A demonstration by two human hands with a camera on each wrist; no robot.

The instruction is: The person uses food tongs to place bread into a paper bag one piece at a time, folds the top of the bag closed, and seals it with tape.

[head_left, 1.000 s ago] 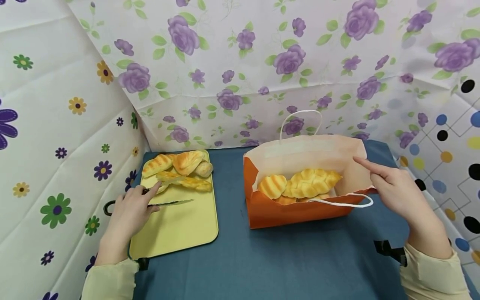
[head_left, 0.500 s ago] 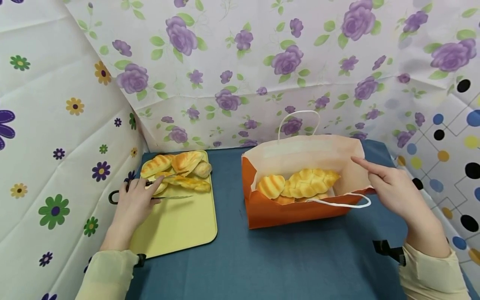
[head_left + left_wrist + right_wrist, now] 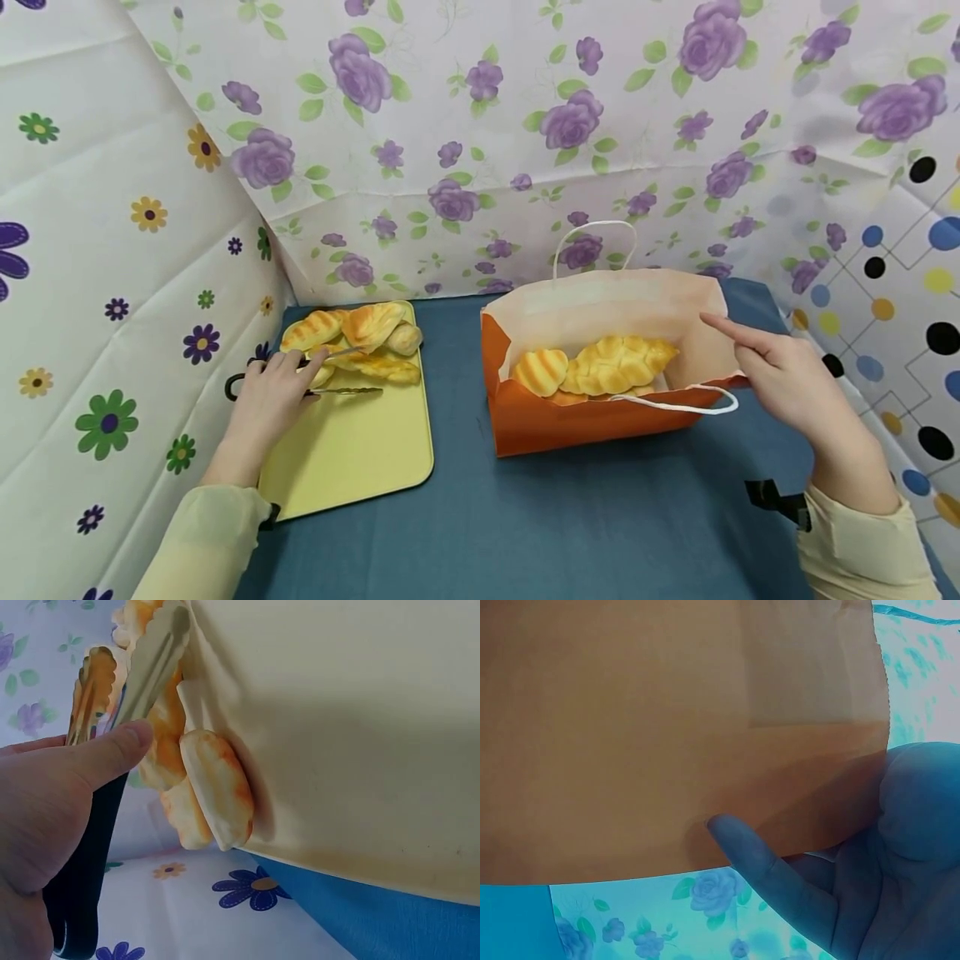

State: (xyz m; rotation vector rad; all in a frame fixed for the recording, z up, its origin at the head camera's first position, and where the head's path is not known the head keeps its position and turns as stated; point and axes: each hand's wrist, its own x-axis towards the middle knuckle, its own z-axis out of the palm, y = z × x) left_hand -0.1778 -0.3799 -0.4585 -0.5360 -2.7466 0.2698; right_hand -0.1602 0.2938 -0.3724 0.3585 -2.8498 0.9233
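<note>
My left hand [image 3: 273, 396] grips black-handled metal tongs [image 3: 154, 671], thumb on one arm and fingers on the other. The tongs' arms stand apart, with a twisted bread [image 3: 382, 368] between them in the head view. That bread lies with several others, including a striped roll [image 3: 311, 330], at the back of a yellow tray [image 3: 352, 454]. On the right, my right hand [image 3: 787, 379] holds the side wall of an orange paper bag [image 3: 592, 433]. Its thumb [image 3: 754, 855] lies on the outside, and the index finger stretches over the rim. A braided loaf [image 3: 618, 367] and a striped bun [image 3: 542, 372] show inside the bag.
White cord handles [image 3: 678, 407] rise from the bag's front and back edges. A blue cloth [image 3: 465, 517] covers the table between tray and bag. Flowered sheets [image 3: 450, 108] hang close behind and at the left, with a dotted sheet [image 3: 922, 333] at the right.
My left hand has moved slightly right and up, taking the tongs from beside the twisted bread to around it. My right hand and the bag keep their places.
</note>
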